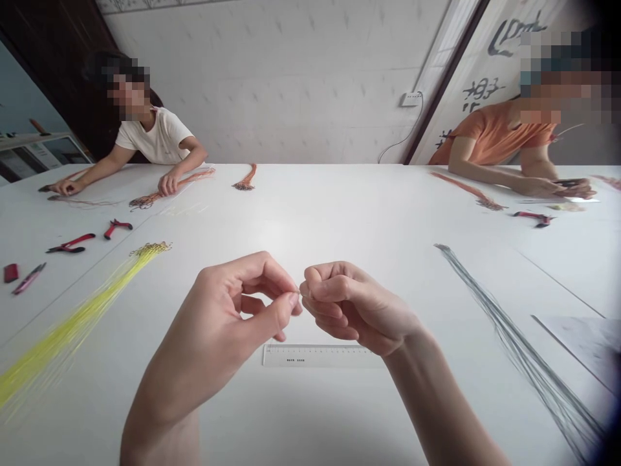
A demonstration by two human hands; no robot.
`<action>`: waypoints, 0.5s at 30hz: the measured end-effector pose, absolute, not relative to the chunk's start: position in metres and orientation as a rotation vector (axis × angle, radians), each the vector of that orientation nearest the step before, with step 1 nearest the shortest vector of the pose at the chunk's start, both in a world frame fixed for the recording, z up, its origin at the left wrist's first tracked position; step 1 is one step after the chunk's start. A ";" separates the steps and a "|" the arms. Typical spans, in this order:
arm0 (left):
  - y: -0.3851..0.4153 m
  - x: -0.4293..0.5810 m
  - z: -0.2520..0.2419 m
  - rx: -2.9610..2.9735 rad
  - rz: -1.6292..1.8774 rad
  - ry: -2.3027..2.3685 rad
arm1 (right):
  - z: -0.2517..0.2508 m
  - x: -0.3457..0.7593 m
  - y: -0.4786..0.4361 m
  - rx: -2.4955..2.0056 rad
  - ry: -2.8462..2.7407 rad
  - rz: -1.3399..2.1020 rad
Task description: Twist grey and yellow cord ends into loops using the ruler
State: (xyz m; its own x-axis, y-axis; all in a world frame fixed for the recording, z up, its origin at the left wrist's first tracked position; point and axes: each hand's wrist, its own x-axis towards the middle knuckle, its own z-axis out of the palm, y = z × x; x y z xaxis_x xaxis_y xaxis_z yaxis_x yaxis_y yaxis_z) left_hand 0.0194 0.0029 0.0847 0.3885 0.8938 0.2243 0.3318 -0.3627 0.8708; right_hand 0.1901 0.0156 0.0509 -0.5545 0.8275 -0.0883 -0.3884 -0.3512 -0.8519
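My left hand (247, 304) is raised over the white table, thumb and forefinger pinched together on something too small to name. Against its fingertips meets my right hand (352, 301), its thumb pressed on the curled forefinger and the other fingers folded. A tiny pale bit shows between the two pinches; its kind I cannot make out. Beneath the hands lies a clear ruler (320, 356), partly covered by my right wrist. Left of my hands stretches a bundle of yellow cords (101, 294) with small metal ends. A bundle of grey cords (504, 323) lies to the right.
Red-handled pliers (72, 244), smaller pliers (117, 228) and pink snips (30, 278) lie at left. Two people sit across the table, handling cords and small things. Orange cords (245, 178) lie near the far edge. More pliers (533, 218) and a sheet (582, 343) are at right.
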 end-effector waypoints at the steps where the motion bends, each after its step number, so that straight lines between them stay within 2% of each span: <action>1: 0.003 0.019 0.084 1.884 0.937 1.049 | 0.051 0.190 0.015 -0.667 -1.050 1.981; 15: 0.000 0.019 0.080 2.087 1.060 1.091 | 0.048 0.189 0.014 -0.552 -0.945 2.141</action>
State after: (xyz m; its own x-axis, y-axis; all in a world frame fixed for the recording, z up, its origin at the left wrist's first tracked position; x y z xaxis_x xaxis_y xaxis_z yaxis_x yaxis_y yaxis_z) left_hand 0.0187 -0.0003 0.0797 0.3589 0.8487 0.3885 0.4134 -0.5177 0.7490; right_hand 0.1886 0.0135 0.0480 -0.6486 0.7555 -0.0918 -0.4414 -0.4717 -0.7633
